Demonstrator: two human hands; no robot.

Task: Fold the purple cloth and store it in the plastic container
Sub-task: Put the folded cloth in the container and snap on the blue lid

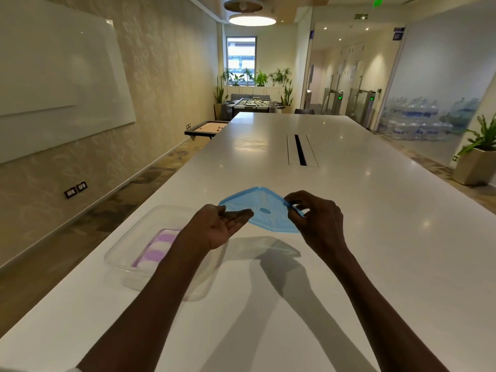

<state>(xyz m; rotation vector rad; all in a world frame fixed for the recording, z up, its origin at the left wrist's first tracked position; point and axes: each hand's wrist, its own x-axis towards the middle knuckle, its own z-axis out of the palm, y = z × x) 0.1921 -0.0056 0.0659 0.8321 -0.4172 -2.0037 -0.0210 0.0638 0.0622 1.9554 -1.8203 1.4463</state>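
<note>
The purple-and-white striped cloth (158,249) lies folded inside the clear plastic container (126,242), which stands open on the white table at the left. A blue lid (261,209) hangs tilted in the air above the table, right of the container. My right hand (315,220) pinches the lid's right edge. My left hand (218,226) is palm up with flat fingers under the lid's left edge. My left forearm hides part of the container and cloth.
The long white table (335,237) stretches ahead, with a black cable slot (300,150) in its middle. The table's left edge runs close beside the container. A potted plant (477,154) stands on the floor at the right.
</note>
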